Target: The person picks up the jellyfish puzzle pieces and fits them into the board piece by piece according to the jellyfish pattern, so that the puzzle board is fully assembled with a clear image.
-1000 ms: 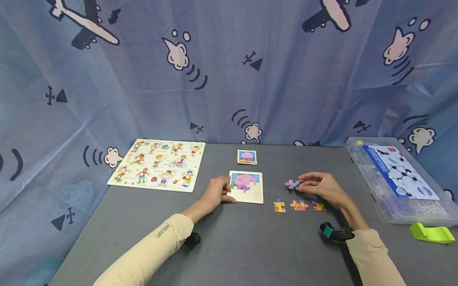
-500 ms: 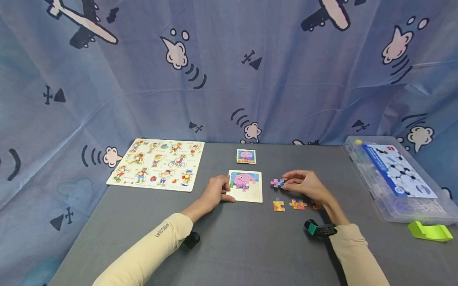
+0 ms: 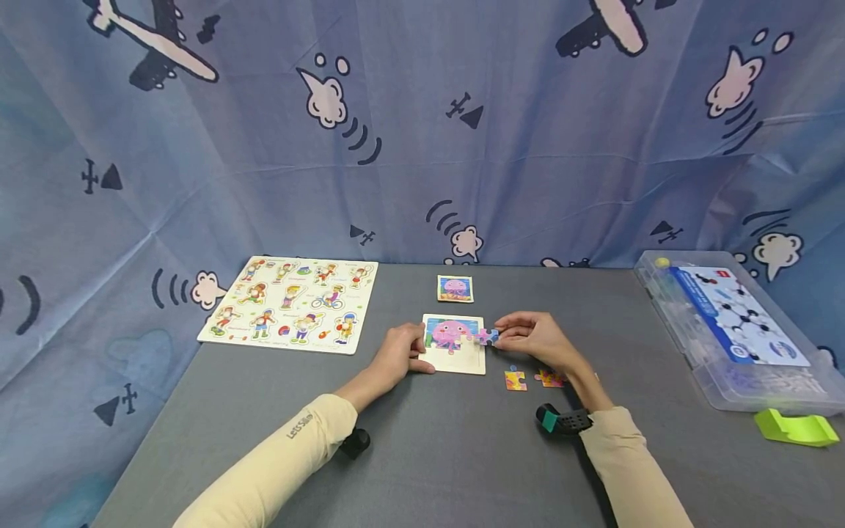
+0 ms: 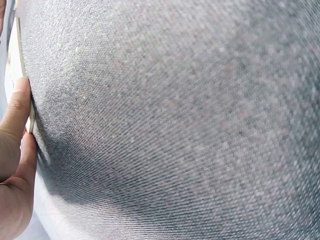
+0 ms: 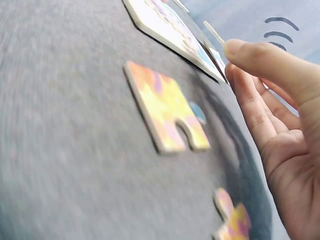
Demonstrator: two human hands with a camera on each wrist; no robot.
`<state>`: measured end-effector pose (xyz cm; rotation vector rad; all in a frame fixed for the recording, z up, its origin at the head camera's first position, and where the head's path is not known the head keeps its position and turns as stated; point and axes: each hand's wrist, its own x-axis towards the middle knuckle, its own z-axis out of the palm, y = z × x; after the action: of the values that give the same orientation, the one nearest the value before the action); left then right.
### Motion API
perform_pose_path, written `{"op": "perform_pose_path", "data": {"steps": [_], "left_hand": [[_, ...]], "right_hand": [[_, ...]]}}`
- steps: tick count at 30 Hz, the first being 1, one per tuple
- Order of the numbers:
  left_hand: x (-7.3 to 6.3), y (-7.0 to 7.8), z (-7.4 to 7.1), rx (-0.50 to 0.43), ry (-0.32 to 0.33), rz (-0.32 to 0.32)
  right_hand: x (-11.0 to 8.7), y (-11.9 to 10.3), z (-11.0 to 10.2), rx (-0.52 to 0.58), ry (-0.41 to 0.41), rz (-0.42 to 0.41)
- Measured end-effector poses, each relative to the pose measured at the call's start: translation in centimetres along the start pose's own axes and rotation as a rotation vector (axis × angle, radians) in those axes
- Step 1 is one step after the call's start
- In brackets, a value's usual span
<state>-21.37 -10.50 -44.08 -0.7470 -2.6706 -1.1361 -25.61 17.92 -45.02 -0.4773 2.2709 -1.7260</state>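
Note:
A small square jigsaw tray (image 3: 457,364) with a partly filled pink octopus picture lies mid-table. My left hand (image 3: 397,353) holds its left edge; in the left wrist view, a finger and thumb sit along the tray's rim (image 4: 17,55). Between the thumb and fingers of my right hand (image 3: 540,342) is a pink-and-blue puzzle piece (image 3: 487,336), overlapping the tray's right edge in the head view. From the right wrist, that piece shows as a thin edge (image 5: 214,33). Below this hand lie a yellow-orange puzzle piece (image 3: 516,380) and another (image 3: 549,378), partly covered by the right wrist.
A small octopus picture card (image 3: 455,289) lies behind the tray. A large board of sports figures (image 3: 277,304) is at the left. On the right are a clear plastic case (image 3: 719,385) and a lime-green holder (image 3: 796,428). A printed curtain (image 3: 396,147) hangs behind.
My right hand has carried the pink-and-blue puzzle piece leftward from above the loose pieces to the tray's right edge. My left hand has stayed at the tray.

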Motion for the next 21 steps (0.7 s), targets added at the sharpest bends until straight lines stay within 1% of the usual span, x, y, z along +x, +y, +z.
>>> {"op": "perform_pose_path", "data": {"steps": [4,9,17,21], "left_hand": [[-0.1,0.1,0.0,0.005,0.005,-0.009],[0.0,-0.2,0.1,0.007,0.013,0.003],[0.0,-0.4,0.1,-0.022,0.015,0.033],[0.0,-0.3,0.1,-0.018,0.025,0.037]], "right_hand": [[0.4,-0.3,0.8,-0.016,-0.010,0.006],[0.8,-0.7,1.5,-0.051,-0.022,0.018],[1.3,-0.9,2.2,-0.108,-0.018,0.000],[1.5,-1.3,2.5,-0.142,-0.022,-0.031]]}}
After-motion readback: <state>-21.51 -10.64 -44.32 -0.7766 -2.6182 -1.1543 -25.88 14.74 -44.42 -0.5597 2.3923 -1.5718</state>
